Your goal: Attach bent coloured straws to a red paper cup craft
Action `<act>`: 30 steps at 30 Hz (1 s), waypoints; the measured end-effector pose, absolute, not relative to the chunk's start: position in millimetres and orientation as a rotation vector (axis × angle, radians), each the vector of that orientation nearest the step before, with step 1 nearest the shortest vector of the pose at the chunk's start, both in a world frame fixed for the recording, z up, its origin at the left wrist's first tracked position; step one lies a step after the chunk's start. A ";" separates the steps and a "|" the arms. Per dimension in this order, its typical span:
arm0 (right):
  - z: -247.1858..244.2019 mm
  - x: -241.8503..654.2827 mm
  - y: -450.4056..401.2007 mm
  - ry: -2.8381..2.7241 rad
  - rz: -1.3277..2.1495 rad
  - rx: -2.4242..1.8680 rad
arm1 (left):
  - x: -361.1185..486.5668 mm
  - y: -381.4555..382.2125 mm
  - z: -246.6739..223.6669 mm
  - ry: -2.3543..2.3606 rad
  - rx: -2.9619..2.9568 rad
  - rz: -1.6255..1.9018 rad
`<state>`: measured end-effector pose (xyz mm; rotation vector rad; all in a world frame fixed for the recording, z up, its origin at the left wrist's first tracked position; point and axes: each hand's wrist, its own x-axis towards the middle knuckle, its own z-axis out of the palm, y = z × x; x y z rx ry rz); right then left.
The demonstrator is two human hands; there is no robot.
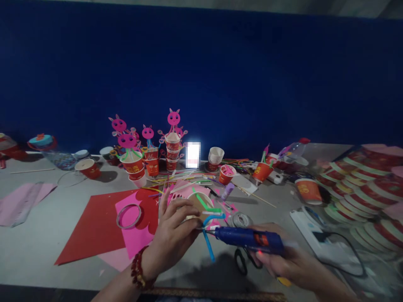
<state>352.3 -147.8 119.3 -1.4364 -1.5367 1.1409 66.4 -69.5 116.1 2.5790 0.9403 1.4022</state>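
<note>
My left hand [174,228] grips a paper cup [197,203] lying on its side, with a green straw [206,205] and a bent blue straw [208,235] stuck to it. A red bead bracelet sits on that wrist. My right hand [283,256] holds a blue glue gun [248,238], its nozzle touching the cup's side near the blue straw. Both hands hover just above the grey table [37,247].
Red and pink paper sheets [97,222] with a tape ring [128,216] lie to the left. Finished cups topped with pink rabbit faces [151,151] stand at the back. Black scissors [244,260] lie under the gun. Rows of stacked cups [362,193] fill the right, and a cord [346,251] runs there.
</note>
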 end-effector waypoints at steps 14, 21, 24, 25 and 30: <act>137.7 345.1 -135.8 -1.502 1.398 -1.481 | 66.6 -71.1 117.6 0.915 2.593 1.410; 124.5 360.0 -140.0 -1.361 1.496 -1.383 | 65.4 -69.1 114.6 0.916 2.534 1.450; 119.3 373.7 -130.9 -1.361 1.451 -1.212 | 64.5 -68.1 113.2 0.917 2.495 1.432; 117.4 379.7 -125.9 -1.365 1.350 -1.214 | 64.2 -67.7 112.9 0.913 2.486 1.436; 92.6 427.0 -99.3 -1.454 0.528 -1.611 | 59.9 -64.0 112.4 0.882 2.486 1.451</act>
